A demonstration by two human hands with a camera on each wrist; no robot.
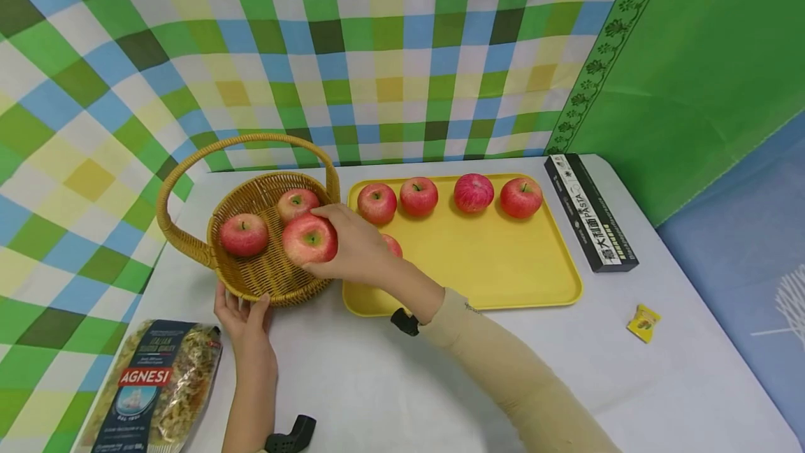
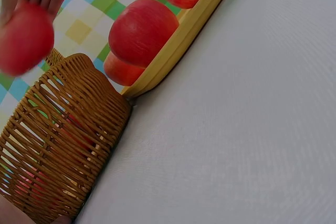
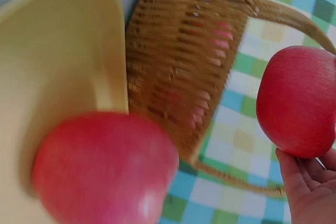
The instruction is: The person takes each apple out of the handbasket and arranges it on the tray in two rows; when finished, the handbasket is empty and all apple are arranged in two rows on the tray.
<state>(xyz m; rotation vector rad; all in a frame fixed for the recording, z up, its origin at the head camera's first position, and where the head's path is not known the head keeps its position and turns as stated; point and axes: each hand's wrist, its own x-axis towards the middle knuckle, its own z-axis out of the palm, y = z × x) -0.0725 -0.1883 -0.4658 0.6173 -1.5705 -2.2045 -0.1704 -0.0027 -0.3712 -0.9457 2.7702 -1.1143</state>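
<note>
My right hand (image 1: 352, 243) grips a red apple (image 1: 309, 239) just over the near right part of the wicker basket (image 1: 251, 278); the same apple (image 3: 296, 100) shows above my fingers (image 3: 307, 187) in the right wrist view. Two more apples (image 1: 243, 234) (image 1: 298, 202) lie in the basket. My left hand (image 1: 244, 313) holds the basket's near rim. On the yellow tray (image 1: 503, 271) a row of several apples (image 1: 473, 192) sits along the far side, and one apple (image 1: 393, 245) lies partly hidden behind my right wrist. The basket wall (image 2: 63, 145) fills the left wrist view.
A bag of Agnesi pasta (image 1: 151, 386) lies at the near left. A long black pasta box (image 1: 590, 212) lies right of the tray, and a small yellow packet (image 1: 643, 321) sits nearer. A checked and green cloth backdrop stands behind the white table (image 1: 390, 383).
</note>
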